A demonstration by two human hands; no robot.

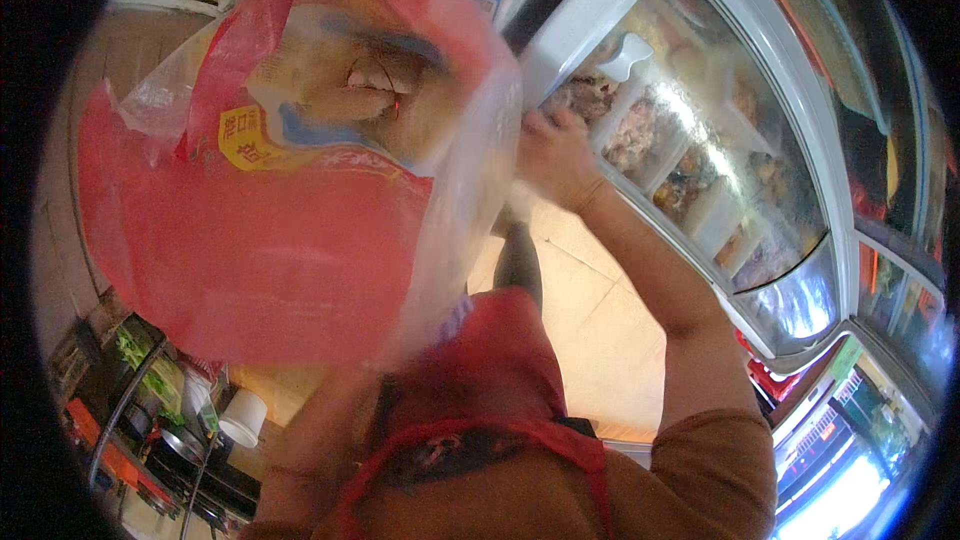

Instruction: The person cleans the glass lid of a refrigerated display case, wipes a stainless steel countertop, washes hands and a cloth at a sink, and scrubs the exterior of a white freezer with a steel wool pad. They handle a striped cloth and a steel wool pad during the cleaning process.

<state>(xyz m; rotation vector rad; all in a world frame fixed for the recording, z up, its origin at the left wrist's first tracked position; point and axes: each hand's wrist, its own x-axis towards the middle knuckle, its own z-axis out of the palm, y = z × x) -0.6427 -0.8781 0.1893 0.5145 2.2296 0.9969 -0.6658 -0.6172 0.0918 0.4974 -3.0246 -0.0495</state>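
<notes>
A large red and clear plastic bag (262, 262) with a yellow printed patch bulges across the left and middle of the head view, close to the camera. My left forearm (330, 420) runs up behind its lower edge, so the left hand itself is hidden. At the bag's right edge is my right hand (559, 154), fingers bent, beside the near frame of a glass-topped display cabinet (675, 127). The bag covers part of this hand, and whether the fingers grip the bag or rest on the frame cannot be told.
Under the glass stand white trays (705, 217) of food, with a white handle (626, 58) on top. Tiled floor (600, 277) shows between my body and the cabinet. At lower left are a rack (124, 401) with green vegetables (142, 360) and a white tub (244, 418).
</notes>
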